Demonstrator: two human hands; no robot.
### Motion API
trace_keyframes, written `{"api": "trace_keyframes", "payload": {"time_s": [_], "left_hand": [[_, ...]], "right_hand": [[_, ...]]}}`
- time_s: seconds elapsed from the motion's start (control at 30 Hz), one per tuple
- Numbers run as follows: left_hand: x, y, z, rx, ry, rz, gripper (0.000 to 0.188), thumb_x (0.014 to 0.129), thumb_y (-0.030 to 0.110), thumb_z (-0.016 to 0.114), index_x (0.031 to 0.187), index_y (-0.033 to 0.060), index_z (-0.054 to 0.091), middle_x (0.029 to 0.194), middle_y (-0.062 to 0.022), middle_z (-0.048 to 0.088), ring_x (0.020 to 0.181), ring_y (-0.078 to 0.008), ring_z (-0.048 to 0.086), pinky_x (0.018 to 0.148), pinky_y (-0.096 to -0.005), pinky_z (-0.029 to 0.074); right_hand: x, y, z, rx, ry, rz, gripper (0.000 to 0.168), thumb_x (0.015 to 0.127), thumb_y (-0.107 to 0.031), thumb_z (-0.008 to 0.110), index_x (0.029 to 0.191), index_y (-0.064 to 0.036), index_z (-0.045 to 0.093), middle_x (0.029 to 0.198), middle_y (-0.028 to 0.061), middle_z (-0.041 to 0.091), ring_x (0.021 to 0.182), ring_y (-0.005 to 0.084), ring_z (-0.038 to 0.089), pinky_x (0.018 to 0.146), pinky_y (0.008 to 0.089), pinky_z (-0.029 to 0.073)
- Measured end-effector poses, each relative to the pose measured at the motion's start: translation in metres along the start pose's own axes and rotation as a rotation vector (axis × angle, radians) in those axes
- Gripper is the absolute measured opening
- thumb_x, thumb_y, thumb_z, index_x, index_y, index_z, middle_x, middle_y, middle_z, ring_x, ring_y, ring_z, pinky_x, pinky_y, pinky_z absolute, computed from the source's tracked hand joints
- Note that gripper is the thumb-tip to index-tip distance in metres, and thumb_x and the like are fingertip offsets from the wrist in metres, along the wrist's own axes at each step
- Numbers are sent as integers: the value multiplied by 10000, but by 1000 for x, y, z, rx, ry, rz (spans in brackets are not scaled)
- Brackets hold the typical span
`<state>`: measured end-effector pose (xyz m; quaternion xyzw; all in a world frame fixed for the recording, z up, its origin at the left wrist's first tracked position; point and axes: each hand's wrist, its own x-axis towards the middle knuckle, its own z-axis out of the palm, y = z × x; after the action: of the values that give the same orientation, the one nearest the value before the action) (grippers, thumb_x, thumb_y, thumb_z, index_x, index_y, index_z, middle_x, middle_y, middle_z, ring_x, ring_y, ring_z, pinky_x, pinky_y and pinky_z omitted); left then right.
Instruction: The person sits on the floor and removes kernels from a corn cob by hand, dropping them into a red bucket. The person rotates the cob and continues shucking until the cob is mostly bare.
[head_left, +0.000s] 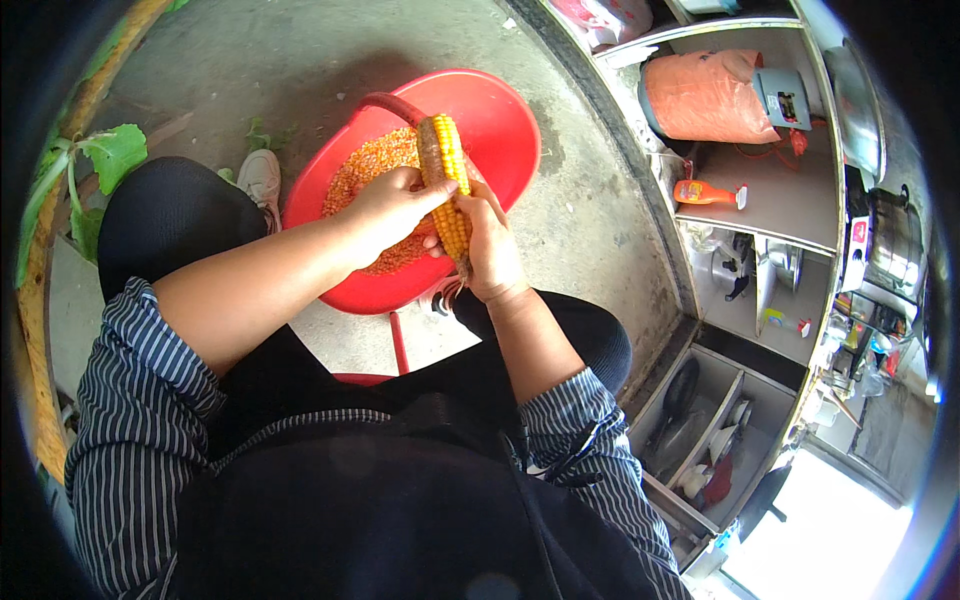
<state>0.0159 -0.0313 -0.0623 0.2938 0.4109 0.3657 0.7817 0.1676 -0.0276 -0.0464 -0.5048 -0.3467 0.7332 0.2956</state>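
Observation:
An ear of dried yellow corn (450, 176) is held upright-slanted over a red plastic tub (504, 112). The ear's left side is bare cob; rows of kernels stay on its middle and right. My left hand (397, 206) touches the ear from the left, thumb across the kernels, its fingers partly hidden. My right hand (487, 240) is closed round the ear's lower part. Loose orange-yellow kernels (367, 169) lie in the tub beneath. A red curved bar (394, 106) reaches over the tub's rim to behind the ear.
Open shelves on the right hold a gas cylinder in an orange cover (705, 97), an orange spray bottle (705, 193) and dishes. A leafy green plant (116, 157) stands at left. My knees flank the tub on the concrete floor (600, 247).

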Motion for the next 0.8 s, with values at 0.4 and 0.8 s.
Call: {"api": "trace_keyframes", "payload": {"time_s": [0.4, 0.8], "left_hand": [[4, -6, 0, 63, 119, 25, 352, 940, 276, 521, 1083, -43, 555, 974, -91, 612, 881, -128, 569, 789, -280, 454], [21, -25, -11, 182, 160, 64, 328, 965, 289, 456, 949, -20, 566, 846, -95, 620, 752, -156, 571, 699, -321, 457]], "right_hand": [[-3, 3, 7, -70, 110, -86, 336, 952, -265, 385, 1191, -38, 450, 835, 81, 556, 519, 144, 491, 415, 246, 394], [-2, -7, -2, 114, 61, 40, 327, 979, -265, 347, 1138, -18, 491, 746, 93, 593, 485, 152, 513, 424, 240, 414]]}}
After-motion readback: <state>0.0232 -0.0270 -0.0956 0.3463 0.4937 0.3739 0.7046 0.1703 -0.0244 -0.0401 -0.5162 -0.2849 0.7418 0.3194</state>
